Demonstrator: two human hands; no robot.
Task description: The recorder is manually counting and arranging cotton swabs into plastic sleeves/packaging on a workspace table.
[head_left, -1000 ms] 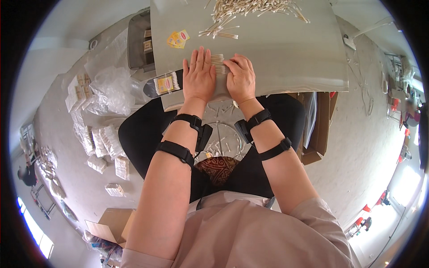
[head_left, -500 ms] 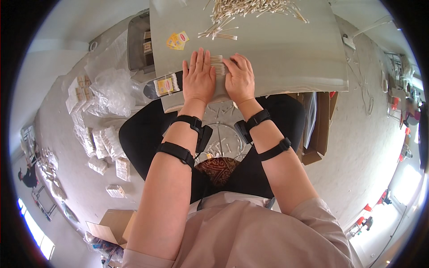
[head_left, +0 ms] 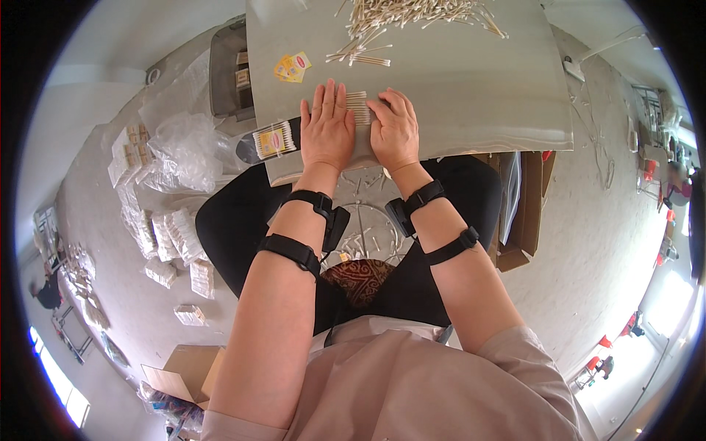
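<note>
Between my two hands a neat row of cotton swabs (head_left: pixel 358 107) lies side by side on the grey table (head_left: pixel 471 95). My left hand (head_left: pixel 327 132) rests flat over the row's left part, fingers stretched out, hiding what lies beneath. Bent but not closed, the fingers of my right hand (head_left: pixel 395 128) meet the right ends of the swabs with thumb and fingertips. Left of my left hand, a packet of cotton swabs (head_left: pixel 274 140) with a yellow label sits on a dark strip (head_left: pixel 248 150) at the table edge. Yellow and white cards (head_left: pixel 293 67) lie just beyond.
A big loose heap of cotton swabs (head_left: pixel 412 16) covers the far part of the table. At the table's left stands a grey bin (head_left: pixel 229 70). Wrapped white bundles (head_left: pixel 176 234) and clear plastic (head_left: pixel 184 151) lie on the floor; a cardboard box (head_left: pixel 531 209) stands by my right knee.
My right hand's fingers have shifted very slightly at the ends of the swabs. My left hand stays in place.
</note>
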